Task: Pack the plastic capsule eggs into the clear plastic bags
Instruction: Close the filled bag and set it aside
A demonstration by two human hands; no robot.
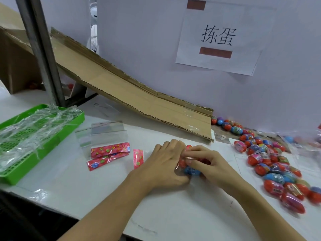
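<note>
A single head-worn wide-angle view looks forward and steeply down, close over the white tabletop [173,214], facing the pale partition wall [156,58] behind.

light: bright, even, soft shadows | glare: green tray wrap [34,119] | blur: right-edge eggs [293,200] | edges: wide-angle bend

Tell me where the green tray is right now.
In the head view, the green tray sits at the table's left edge, holding crumpled clear plastic, left of the clear bags with red floral headers and far from both hands.

Green tray [73,120], cardboard ramp [139,100], paper sign [218,37]
</note>
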